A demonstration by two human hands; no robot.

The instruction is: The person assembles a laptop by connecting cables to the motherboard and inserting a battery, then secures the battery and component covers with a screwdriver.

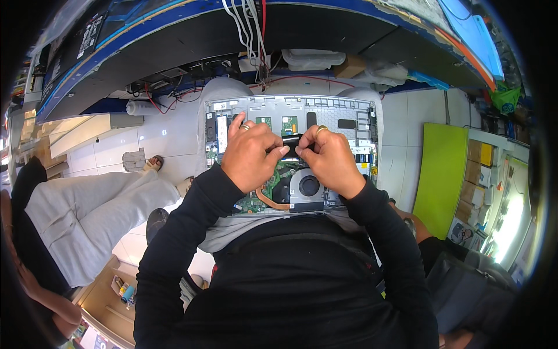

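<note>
An opened laptop (343, 113) lies bottom-up on my lap, its green board, copper heat pipe (268, 200) and round black fan (308, 186) exposed. My left hand (249, 156) and my right hand (329, 158) meet over the middle of the board. Both pinch a small black strip (292, 139) between thumbs and forefingers, just above the fan. Each hand wears a ring. The hands hide the board beneath them.
A dark counter (192, 41) with a blue edge curves across the top, with white and red wires (250, 29) hanging over it. A person in light trousers (87, 209) sits at left. A green panel (444, 174) and shelves of boxes stand at right.
</note>
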